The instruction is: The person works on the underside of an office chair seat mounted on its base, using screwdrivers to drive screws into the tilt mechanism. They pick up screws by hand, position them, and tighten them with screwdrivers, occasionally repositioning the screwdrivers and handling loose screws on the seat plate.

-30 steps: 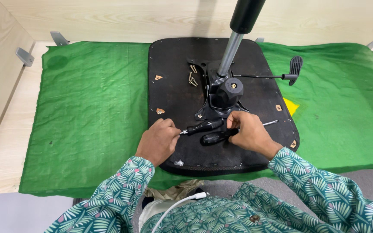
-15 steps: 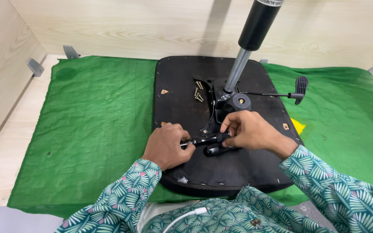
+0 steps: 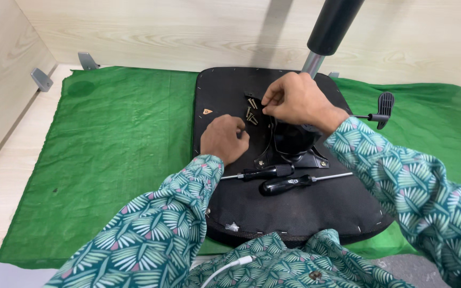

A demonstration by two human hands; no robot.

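Note:
A black chair seat (image 3: 294, 213) lies upside down on a green mat, with its mechanism plate (image 3: 294, 141) and gas cylinder (image 3: 331, 26) sticking up. My right hand (image 3: 297, 101) reaches over the mechanism, thumb and forefinger pinched on a screw at the edge of several loose brass screws (image 3: 251, 113). My left hand (image 3: 223, 138) rests on the seat just left of the mechanism, fingers curled, holding nothing. Two black-handled screwdrivers (image 3: 265, 172) (image 3: 289, 184) lie side by side on the seat, in front of both hands and untouched.
The green mat (image 3: 118, 154) covers a pale wooden surface with wooden walls at the back and left. A black adjustment lever (image 3: 384, 106) juts right from the mechanism. Metal brackets (image 3: 41, 79) sit at the left wall. A white cable (image 3: 225, 268) hangs near my body.
Both hands have let go of the screwdrivers, which now lie on the seat. My right hand moved up to the screws; my left hand drew back beside the mechanism. The view moved closer.

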